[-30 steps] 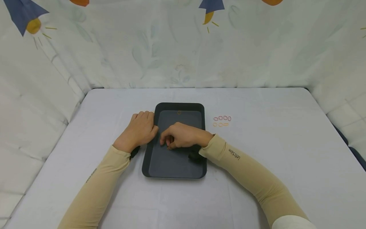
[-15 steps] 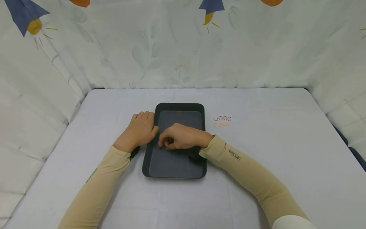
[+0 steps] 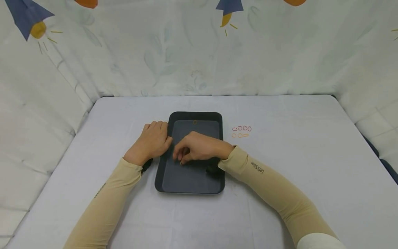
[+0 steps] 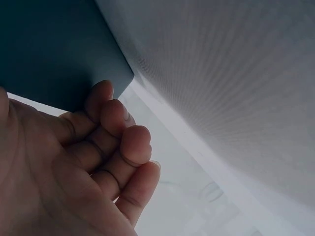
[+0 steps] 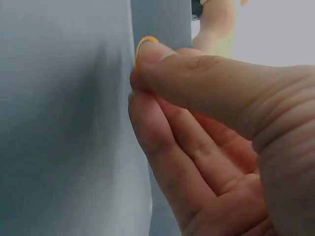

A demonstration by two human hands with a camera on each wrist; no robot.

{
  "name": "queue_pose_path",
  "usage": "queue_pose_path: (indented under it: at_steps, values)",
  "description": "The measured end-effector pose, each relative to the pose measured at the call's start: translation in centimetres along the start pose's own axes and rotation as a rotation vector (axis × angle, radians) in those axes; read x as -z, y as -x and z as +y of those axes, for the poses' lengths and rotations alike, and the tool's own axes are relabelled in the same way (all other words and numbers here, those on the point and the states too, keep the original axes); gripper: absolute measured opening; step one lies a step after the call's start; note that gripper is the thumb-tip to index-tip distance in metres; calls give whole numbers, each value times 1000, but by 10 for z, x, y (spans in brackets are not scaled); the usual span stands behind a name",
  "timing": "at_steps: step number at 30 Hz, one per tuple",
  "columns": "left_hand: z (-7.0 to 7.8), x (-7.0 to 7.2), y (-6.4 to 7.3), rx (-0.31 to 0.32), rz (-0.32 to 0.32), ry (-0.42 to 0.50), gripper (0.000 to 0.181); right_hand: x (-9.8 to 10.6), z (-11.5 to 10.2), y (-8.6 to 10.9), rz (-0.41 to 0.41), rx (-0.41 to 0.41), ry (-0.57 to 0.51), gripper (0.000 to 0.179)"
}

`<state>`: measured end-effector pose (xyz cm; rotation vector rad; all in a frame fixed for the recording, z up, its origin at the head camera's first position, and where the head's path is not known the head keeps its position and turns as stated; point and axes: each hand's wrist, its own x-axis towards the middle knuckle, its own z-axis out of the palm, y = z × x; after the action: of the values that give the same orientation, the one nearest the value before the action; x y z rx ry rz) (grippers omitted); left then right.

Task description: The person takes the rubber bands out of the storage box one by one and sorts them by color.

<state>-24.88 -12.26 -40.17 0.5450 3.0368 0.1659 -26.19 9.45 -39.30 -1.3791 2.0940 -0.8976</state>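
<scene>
A dark grey baking tray (image 3: 189,183) lies on the table in the head view. At its left rim my left hand (image 3: 151,140) grips the side, thumb over the edge. In the left wrist view, the curled fingers (image 4: 130,142) touch the tray's outer wall (image 4: 54,54). Over the middle of the tray is my right hand (image 3: 199,148). Its thumb and index finger pinch a small orange rubber band (image 5: 139,49), seen in the right wrist view and largely covered by the thumb. Another orange rubber band (image 3: 195,122) lies inside the tray near the far end.
Right of the tray, several red rubber bands (image 3: 240,128) lie in a row on the white cloth. Below them is a row of orange rubber bands (image 3: 240,135). A patterned white curtain (image 3: 199,52) hangs behind the table.
My right hand shifts only slightly above the tray floor. The left hand, the tray and the rubber bands on the cloth stay in place.
</scene>
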Motion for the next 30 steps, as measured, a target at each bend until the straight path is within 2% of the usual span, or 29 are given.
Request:
queue_pose_path:
  at_steps: [9, 17, 30]
  values:
    - [-1, 3, 0, 8, -11, 6, 20, 1, -4, -1, 42, 19, -18, 17]
    - [-3, -1, 2, 11, -8, 6, 21, -1, -7, -1, 47, 18, -49, 18]
    - [0, -1, 0, 3, 17, -8, 22, 5, -9, 9, 110, 28, -150, 21]
